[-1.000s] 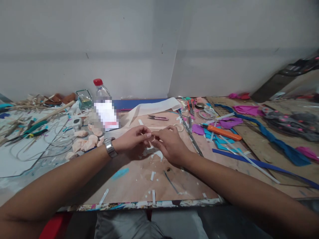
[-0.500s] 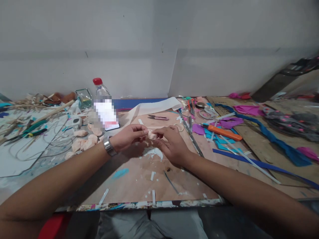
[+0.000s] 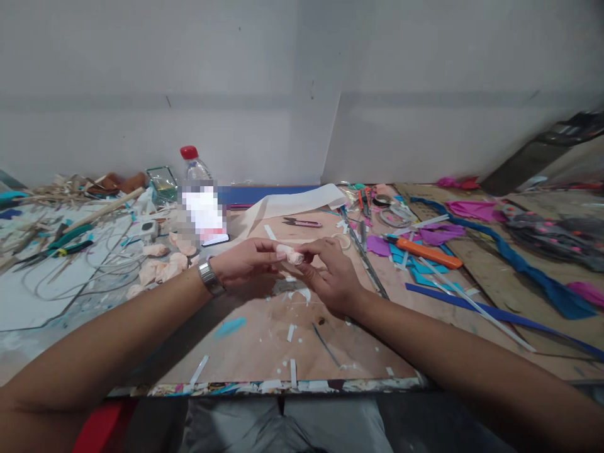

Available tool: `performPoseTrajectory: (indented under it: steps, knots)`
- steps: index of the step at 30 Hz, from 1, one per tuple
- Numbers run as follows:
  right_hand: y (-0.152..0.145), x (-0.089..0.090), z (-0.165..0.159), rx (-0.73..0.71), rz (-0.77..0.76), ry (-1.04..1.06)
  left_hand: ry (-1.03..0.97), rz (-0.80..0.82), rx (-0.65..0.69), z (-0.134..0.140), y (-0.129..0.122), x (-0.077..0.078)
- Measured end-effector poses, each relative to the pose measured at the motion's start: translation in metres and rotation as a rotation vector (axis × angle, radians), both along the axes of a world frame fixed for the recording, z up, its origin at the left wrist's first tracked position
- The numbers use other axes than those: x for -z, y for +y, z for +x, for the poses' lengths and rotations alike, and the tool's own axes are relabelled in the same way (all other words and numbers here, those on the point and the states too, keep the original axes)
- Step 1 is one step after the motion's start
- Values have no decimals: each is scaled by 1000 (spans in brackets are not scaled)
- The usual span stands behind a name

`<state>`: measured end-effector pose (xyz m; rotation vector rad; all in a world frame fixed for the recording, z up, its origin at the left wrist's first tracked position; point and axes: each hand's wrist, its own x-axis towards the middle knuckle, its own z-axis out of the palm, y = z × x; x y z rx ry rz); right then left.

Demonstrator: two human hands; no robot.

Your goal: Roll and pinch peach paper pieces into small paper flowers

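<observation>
A small, pale peach crumpled paper piece (image 3: 291,255), rolled up like a flower bud, is held between both hands above the middle of the table. My left hand (image 3: 248,261), with a metal watch on its wrist, pinches its left end between thumb and fingers. On the other side, the fingertips of my right hand (image 3: 333,270) grip its right end. Similar peach paper pieces (image 3: 165,269) lie in a cluster left of my left wrist. Thread snips (image 3: 302,223) rest on the table beyond my hands.
A phone (image 3: 205,214) leans by a red-capped bottle (image 3: 189,153). An orange utility knife (image 3: 425,250), blue strips (image 3: 453,304) and coloured paper lie to the right. Pliers (image 3: 70,242) and looped cable are at the left. A white paper strip (image 3: 302,200) curves behind the snips.
The peach paper piece has turned in my fingers, and more of its rolled side shows. Both hands stay nearly in place; the whole view has shifted slightly.
</observation>
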<state>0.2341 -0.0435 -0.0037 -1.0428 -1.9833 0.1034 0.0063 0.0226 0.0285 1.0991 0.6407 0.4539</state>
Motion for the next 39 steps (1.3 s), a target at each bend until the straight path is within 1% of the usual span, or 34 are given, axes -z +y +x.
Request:
performPoseTrajectory:
  steps: [5,9,15,20,24,29,32,36,39]
  knots:
    - [-1,0,0,-54,75,9,-64,-40,26,1,-3,-2]
    - [-1,-2,0,-84,132,29,-48,-62,35,2,-5,-4]
    - [-3,-1,0,-83,92,-8,-11,32,80,1,-3,-1]
    - [-3,-1,0,-97,122,-19,31,117,116,-1,-3,4]
    - [-2,-2,-1,-92,166,-26,51,112,150,-1,-2,3]
    - [-2,-3,-1,-35,157,-51,72,98,92,2,-1,0]
    - [-2,-4,-1,-9,168,-101,72,101,74,4,-6,1]
    - [-1,-6,-3,13,145,-179,60,72,7,7,-13,3]
    - [-1,-6,-5,27,120,-206,112,147,-7,7,-11,5]
